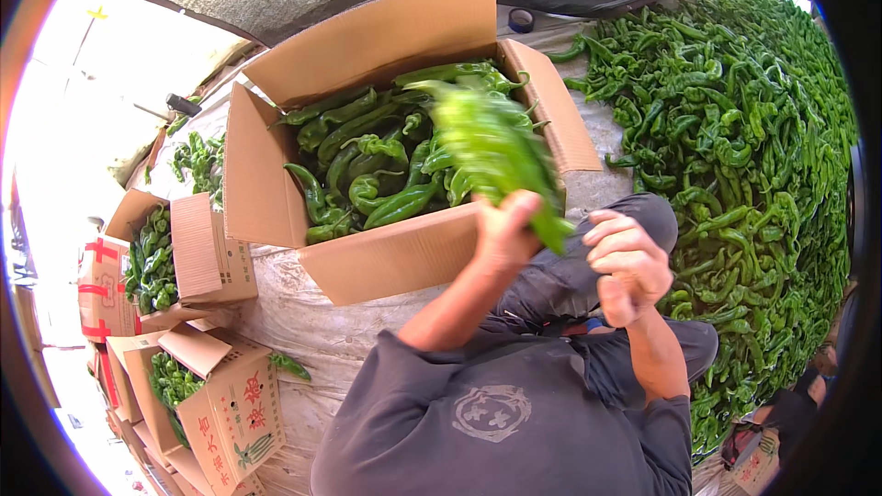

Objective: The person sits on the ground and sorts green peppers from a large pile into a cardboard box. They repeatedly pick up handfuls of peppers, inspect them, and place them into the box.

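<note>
My left hand (508,231) grips a bunch of long green peppers (486,141), blurred by motion, above the right side of an open cardboard box (386,258). Inside that box lie many wrinkled green peppers (365,145), several with curled stems. To the right of the bunch, over my bent leg (637,220), my right hand (630,265) is raised with its fingers loosely curled and a little apart. Nothing shows in it. The box's flaps stand folded outwards.
A large heap of green peppers (730,151) spreads along the right. Smaller cardboard boxes of peppers (196,248) (231,413) stand at left on a pale sheet (303,331). A tape roll (521,20) lies behind the big box. Another person's arm (765,415) shows at lower right.
</note>
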### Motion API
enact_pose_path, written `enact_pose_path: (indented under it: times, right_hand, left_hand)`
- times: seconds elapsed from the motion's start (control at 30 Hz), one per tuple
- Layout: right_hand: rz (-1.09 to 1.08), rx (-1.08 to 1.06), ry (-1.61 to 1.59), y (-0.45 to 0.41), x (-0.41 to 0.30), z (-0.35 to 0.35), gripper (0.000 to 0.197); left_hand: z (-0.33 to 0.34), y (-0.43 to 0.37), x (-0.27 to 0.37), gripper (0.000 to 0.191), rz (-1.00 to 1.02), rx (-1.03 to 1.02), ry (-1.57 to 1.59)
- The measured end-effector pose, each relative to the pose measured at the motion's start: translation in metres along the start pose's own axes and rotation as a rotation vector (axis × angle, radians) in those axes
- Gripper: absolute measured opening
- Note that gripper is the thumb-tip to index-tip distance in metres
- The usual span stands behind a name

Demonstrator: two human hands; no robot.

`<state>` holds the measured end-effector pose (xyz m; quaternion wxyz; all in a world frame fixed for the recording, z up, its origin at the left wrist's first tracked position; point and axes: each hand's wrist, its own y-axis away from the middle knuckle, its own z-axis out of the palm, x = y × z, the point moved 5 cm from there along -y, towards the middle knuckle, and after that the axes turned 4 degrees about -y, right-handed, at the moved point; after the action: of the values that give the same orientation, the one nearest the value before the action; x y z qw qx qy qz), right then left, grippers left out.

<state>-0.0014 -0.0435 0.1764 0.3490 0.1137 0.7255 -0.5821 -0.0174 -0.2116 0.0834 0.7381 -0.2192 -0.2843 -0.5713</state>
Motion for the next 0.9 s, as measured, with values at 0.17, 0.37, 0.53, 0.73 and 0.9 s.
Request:
enact_pose_path:
  times: [0.17, 0.37, 0.53, 0.73, 0.9]
  right_hand:
    - [0.077, -0.362, 0.352, 0.040, 0.028, 0.002, 0.016]
    - [0.037, -0.494, 0.638, 0.070, 0.048, 0.012, 0.012]
    - [0.029, -0.342, 0.692, 0.076, 0.045, 0.006, 0.013]
    - [0.026, -0.218, 0.725, 0.090, 0.041, 0.001, 0.016]
    - [0.011, -0.164, 0.741, 0.096, 0.036, 0.009, 0.017]
  left_hand:
    - [-0.072, -0.035, 0.100, 0.045, 0.292, 0.570, -0.007]
    - [-0.203, -0.115, 0.132, 0.053, 0.363, 0.885, 0.212]
    - [-0.253, -0.148, 0.130, 0.047, 0.248, 0.980, 0.288]
    - [-0.259, -0.127, 0.153, 0.041, 0.019, 0.953, 0.219]
    - [-0.286, -0.093, 0.159, 0.046, 0.035, 1.035, 0.014]
